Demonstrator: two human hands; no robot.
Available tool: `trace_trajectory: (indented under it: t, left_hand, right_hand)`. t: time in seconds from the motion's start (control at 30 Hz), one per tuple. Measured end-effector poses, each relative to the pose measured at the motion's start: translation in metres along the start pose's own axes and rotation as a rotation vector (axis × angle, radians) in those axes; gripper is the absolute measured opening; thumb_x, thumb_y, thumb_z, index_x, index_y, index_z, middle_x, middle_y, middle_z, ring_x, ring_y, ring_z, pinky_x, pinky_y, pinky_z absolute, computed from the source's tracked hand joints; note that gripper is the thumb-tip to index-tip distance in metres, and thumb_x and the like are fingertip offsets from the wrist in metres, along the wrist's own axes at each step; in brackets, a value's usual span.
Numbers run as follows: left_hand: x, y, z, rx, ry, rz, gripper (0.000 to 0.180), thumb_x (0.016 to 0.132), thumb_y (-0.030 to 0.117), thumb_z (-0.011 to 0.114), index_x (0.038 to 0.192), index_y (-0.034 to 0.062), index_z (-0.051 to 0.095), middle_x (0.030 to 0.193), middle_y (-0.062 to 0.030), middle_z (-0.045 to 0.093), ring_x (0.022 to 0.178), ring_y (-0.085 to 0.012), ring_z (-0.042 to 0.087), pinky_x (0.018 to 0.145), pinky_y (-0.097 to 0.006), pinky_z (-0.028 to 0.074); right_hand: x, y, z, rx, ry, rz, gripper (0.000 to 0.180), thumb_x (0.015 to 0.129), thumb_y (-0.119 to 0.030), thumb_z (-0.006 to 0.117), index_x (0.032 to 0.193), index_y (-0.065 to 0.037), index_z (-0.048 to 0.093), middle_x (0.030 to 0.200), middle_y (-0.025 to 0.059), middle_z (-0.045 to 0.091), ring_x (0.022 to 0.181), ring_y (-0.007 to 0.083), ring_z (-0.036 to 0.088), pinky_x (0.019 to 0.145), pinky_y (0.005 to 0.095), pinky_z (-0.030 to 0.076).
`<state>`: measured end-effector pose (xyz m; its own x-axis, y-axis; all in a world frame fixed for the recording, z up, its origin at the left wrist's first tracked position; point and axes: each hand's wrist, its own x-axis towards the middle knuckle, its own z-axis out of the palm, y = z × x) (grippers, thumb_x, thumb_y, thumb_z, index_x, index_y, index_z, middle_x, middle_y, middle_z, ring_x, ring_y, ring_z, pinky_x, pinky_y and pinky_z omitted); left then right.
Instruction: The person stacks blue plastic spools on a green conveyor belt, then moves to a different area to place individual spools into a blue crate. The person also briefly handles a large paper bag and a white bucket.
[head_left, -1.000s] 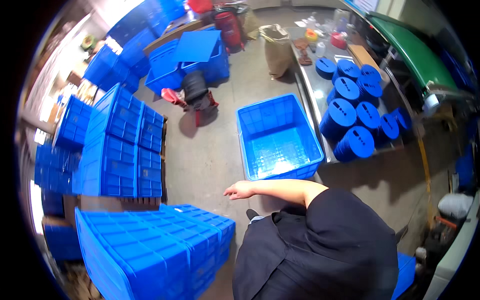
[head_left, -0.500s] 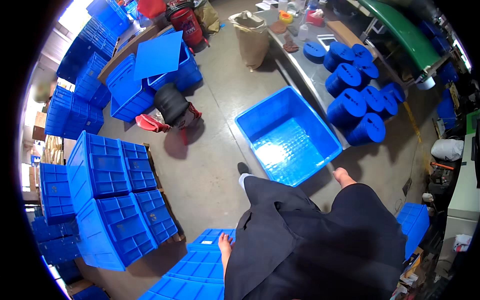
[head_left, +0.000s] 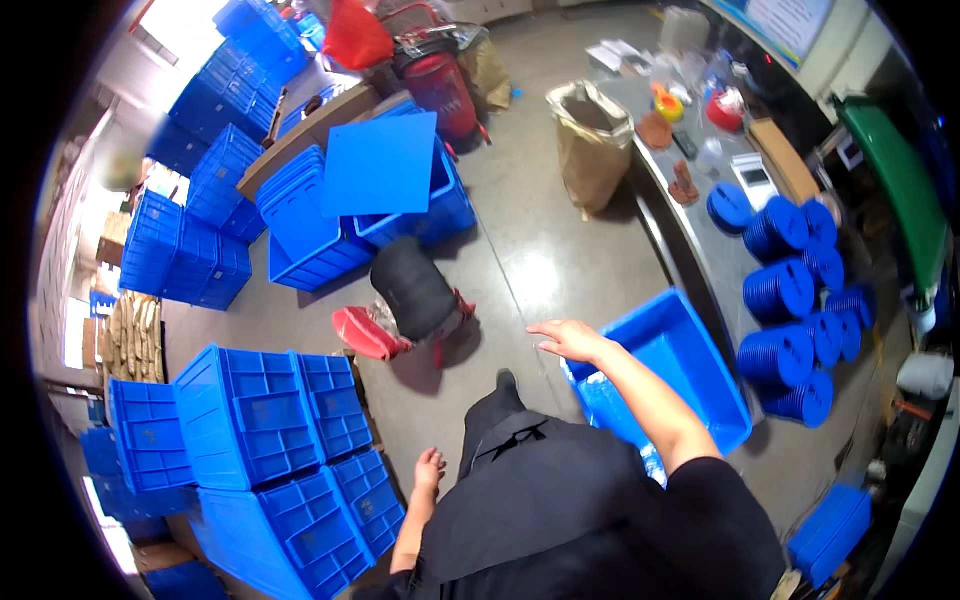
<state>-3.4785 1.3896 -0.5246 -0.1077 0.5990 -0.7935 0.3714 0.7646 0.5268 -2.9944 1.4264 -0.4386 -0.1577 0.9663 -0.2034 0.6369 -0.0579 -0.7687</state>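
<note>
My right hand (head_left: 566, 340) is stretched forward in front of me, its fingers apart and nothing in them. It passes over the left side of a large open blue plastic bin (head_left: 705, 375) on the floor; I cannot tell whether it touches the rim. My forearm hides part of the bin. At my left side, my left hand (head_left: 430, 468) hangs with loosely bent fingers and holds nothing. Ahead of me stands a stool with a black seat (head_left: 412, 290) and a red cloth (head_left: 368, 333) beside it.
Stacked blue crates (head_left: 262, 425) stand at the left. Further ahead are open blue bins with a flat blue sheet (head_left: 380, 165) on top, and a brown paper sack (head_left: 592, 155). A metal table (head_left: 690, 235) at the right bears several stacks of blue discs (head_left: 778, 290).
My right hand has swung forward and left across the bin. The view has turned, so bin and table now sit lower and further right. A foot and leg now show ahead.
</note>
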Motion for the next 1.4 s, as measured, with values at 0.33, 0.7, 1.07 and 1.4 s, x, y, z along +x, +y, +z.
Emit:
trace_trajectory:
  t: [0.33, 0.7, 1.07, 1.4]
  left_hand:
    - [0.261, 0.255, 0.034, 0.907, -0.276, 0.239, 0.041, 0.082, 0.025, 0.062, 0.118, 0.0059, 0.06, 0.11, -0.0156, 0.064, 0.104, -0.0229, 0.06, 0.091, -0.031, 0.045]
    - [0.408, 0.655, 0.247, 0.728, -0.22, 0.353, 0.04, 0.084, 0.025, 0.06, 0.12, 0.0084, 0.058, 0.112, -0.0122, 0.063, 0.103, -0.0239, 0.06, 0.09, -0.033, 0.045]
    - [0.41, 0.911, 0.415, 0.934, -0.417, 0.615, 0.041, 0.088, 0.026, 0.054, 0.125, 0.0084, 0.053, 0.116, -0.0145, 0.061, 0.108, -0.0283, 0.058, 0.094, -0.034, 0.043]
    - [0.59, 0.949, 0.426, 0.772, -0.226, 0.205, 0.039, 0.082, 0.023, 0.062, 0.117, 0.0052, 0.059, 0.111, -0.0147, 0.063, 0.1, -0.0295, 0.061, 0.088, -0.037, 0.046]
  right_hand:
    - [0.011, 0.348, 0.011, 1.095, 1.264, 1.262, 0.042, 0.089, -0.02, 0.055, 0.125, 0.001, 0.048, 0.118, 0.0161, 0.056, 0.102, 0.0283, 0.054, 0.092, 0.041, 0.044]
    - [0.109, 0.267, -0.087, 0.837, 0.412, 1.364, 0.028, 0.09, -0.028, 0.048, 0.08, -0.005, 0.061, 0.068, 0.0134, 0.059, 0.057, 0.0245, 0.057, 0.049, 0.0361, 0.045]
    - [0.392, 0.438, -0.563, 0.998, 0.749, 0.703, 0.029, 0.092, -0.022, 0.049, 0.116, -0.005, 0.049, 0.073, 0.0088, 0.061, 0.054, 0.0163, 0.055, 0.047, 0.0275, 0.043]
    - [0.656, 0.516, -0.679, 0.945, 0.765, 0.703, 0.032, 0.091, -0.026, 0.055, 0.118, -0.008, 0.051, 0.081, 0.0006, 0.058, 0.064, 0.0097, 0.053, 0.054, 0.0223, 0.043]
